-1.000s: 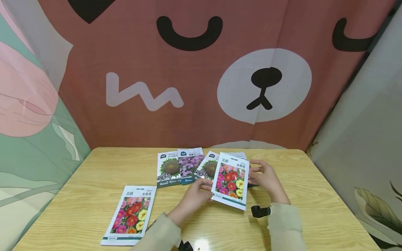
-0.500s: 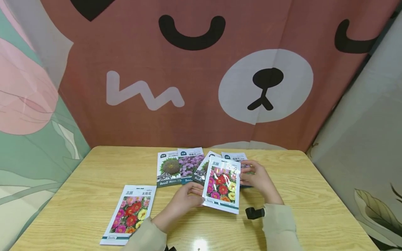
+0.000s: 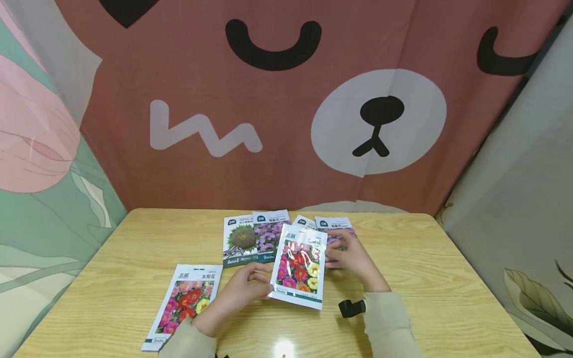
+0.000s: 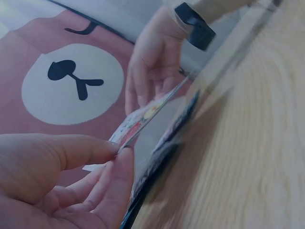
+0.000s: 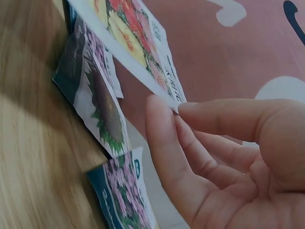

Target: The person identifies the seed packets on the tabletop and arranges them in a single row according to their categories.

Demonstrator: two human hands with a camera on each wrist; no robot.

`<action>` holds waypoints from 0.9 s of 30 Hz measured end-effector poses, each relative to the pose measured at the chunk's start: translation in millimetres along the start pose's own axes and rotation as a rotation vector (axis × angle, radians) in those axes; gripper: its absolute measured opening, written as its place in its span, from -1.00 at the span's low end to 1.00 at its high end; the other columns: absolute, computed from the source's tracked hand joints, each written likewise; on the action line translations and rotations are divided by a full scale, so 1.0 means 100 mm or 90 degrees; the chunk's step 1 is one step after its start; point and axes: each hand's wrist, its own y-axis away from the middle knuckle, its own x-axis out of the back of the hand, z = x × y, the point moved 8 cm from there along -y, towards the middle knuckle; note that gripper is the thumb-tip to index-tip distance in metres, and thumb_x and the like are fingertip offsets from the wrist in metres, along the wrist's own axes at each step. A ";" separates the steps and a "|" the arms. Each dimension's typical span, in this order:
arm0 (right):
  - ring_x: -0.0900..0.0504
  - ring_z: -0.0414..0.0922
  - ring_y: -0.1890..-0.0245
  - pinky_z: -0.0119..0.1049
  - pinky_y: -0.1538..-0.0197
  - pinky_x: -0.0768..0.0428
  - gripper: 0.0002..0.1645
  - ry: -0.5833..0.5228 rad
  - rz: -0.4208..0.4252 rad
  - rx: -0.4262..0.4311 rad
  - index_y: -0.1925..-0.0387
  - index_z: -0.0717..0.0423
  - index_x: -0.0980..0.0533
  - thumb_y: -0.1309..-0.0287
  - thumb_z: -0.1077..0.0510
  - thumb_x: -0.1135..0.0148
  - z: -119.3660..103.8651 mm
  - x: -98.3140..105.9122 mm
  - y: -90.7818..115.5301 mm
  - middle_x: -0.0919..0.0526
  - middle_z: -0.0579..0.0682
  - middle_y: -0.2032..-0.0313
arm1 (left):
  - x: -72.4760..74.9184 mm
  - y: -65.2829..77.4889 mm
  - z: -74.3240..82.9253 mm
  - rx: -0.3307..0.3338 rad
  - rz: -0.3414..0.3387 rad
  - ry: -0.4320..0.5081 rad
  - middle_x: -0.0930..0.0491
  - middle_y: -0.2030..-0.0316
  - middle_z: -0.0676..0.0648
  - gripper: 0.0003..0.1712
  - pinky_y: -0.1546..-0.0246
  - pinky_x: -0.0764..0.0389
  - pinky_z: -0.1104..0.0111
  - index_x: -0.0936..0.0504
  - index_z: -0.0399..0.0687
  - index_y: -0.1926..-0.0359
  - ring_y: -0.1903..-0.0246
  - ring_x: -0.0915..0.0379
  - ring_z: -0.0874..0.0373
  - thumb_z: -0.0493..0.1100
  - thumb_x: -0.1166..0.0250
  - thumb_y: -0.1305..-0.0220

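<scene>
Above the table, a seed packet (image 3: 299,266) printed with red, pink and yellow flowers is held tilted between both hands. My left hand (image 3: 237,293) pinches its lower left edge between thumb and forefinger, plain in the left wrist view. At the upper right edge, my right hand (image 5: 228,148) pinches the packet's corner with thumb and forefinger. A matching flower packet (image 3: 185,298) lies flat at the left, partly covered by the left forearm. Behind the held packet lie a sunflower packet (image 5: 107,107) and a purple flower packet (image 5: 125,191), both partly hidden in the head view.
Another sunflower packet (image 3: 241,238) and purple flower packet (image 3: 271,233) lie overlapping at the back of the wooden table (image 3: 429,308). A curtain with a bear face (image 3: 201,174) hangs behind the table's far edge.
Both hands have moved left with the held flower packet, away from the right-hand purple packet, which now shows more. The packets on the table have stayed in place.
</scene>
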 end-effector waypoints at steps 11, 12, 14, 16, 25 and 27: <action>-0.73 0.00 0.40 -0.11 0.21 -0.77 -0.29 0.006 -0.041 0.021 -0.41 0.25 -0.28 -0.26 0.50 -0.20 -0.06 -0.20 0.00 -0.61 0.26 0.18 | 0.09 0.02 0.02 0.032 -0.032 -0.032 -0.57 0.24 -0.14 -0.68 0.26 -0.75 0.21 -0.46 -0.39 -0.10 0.33 -0.59 0.11 -0.29 -0.22 -0.43; -0.73 0.00 0.40 -0.11 0.21 -0.77 -0.29 0.009 -0.039 0.019 -0.41 0.23 -0.29 -0.25 0.49 -0.20 -0.05 -0.22 0.00 -0.61 0.25 0.19 | 0.10 0.02 0.01 0.036 -0.028 -0.031 -0.56 0.25 -0.14 -0.72 0.28 -0.75 0.22 -0.47 -0.39 -0.06 0.33 -0.59 0.11 -0.29 -0.21 -0.43; -0.73 0.01 0.41 -0.10 0.22 -0.77 -0.31 0.013 -0.034 0.019 -0.40 0.21 -0.31 -0.26 0.48 -0.20 -0.05 -0.24 0.00 -0.61 0.25 0.19 | 0.11 0.01 0.00 0.042 -0.020 -0.031 -0.54 0.26 -0.13 -0.78 0.30 -0.75 0.23 -0.50 -0.38 -0.01 0.35 -0.59 0.11 -0.29 -0.19 -0.45; -0.73 0.01 0.42 -0.09 0.23 -0.77 -0.32 0.009 -0.031 0.018 -0.39 0.21 -0.32 -0.26 0.48 -0.20 -0.04 -0.26 0.01 -0.60 0.25 0.20 | 0.12 0.02 -0.01 0.043 -0.011 -0.039 -0.52 0.27 -0.14 -0.80 0.29 -0.75 0.21 -0.51 -0.38 0.02 0.35 -0.59 0.11 -0.30 -0.19 -0.45; -0.72 0.00 0.40 -0.05 0.17 -0.77 -0.37 -0.017 -0.087 0.021 -0.37 0.29 -0.31 -0.28 0.44 -0.18 -0.05 -0.42 0.03 -0.59 0.25 0.18 | 0.24 0.06 0.07 0.022 0.018 -0.069 -0.52 0.19 -0.18 -0.70 0.22 -0.76 0.13 -0.48 -0.42 -0.08 0.29 -0.60 0.09 -0.25 -0.16 -0.48; -0.72 0.00 0.39 -0.05 0.17 -0.77 -0.38 -0.023 -0.101 0.020 -0.37 0.30 -0.31 -0.30 0.43 -0.18 -0.04 -0.46 0.03 -0.60 0.25 0.17 | 0.27 0.07 0.09 0.017 0.022 -0.066 -0.52 0.18 -0.18 -0.68 0.20 -0.76 0.12 -0.47 -0.43 -0.09 0.27 -0.59 0.09 -0.24 -0.15 -0.48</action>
